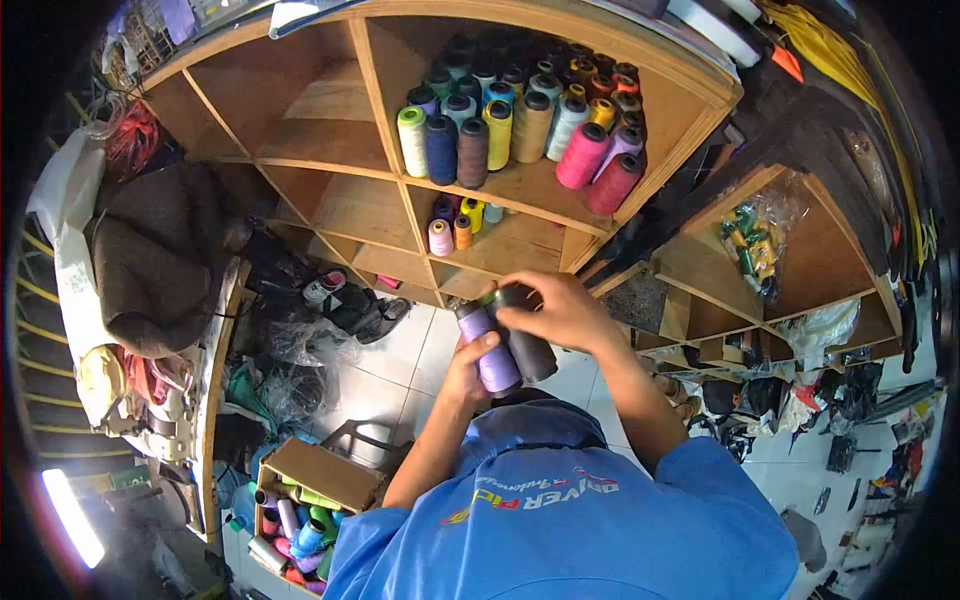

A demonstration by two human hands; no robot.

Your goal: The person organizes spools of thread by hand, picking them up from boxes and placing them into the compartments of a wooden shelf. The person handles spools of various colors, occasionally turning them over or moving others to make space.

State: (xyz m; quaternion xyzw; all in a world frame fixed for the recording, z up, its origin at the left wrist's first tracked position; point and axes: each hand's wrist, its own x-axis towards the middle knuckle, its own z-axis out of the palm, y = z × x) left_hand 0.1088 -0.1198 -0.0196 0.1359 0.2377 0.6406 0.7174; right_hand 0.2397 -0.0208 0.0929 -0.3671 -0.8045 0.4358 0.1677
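My left hand is wrapped round a cone spool of purple thread, its thumb lying across the side. Against it on the right is a dark, nearly black thread spool, tilted the same way. The fingers of my right hand curl over the upper part of this dark spool. A bit of green shows by the spools' tops, too small to make out. Both spools are in front of my chest, below a wooden shelf with several thread spools in many colours standing in one compartment.
Smaller spools stand one compartment lower. At lower left, an open cardboard box holds jumbled spools. A bag of small spools lies in the right-hand shelf. Sandals and clear plastic bags lie on the tiled floor, left.
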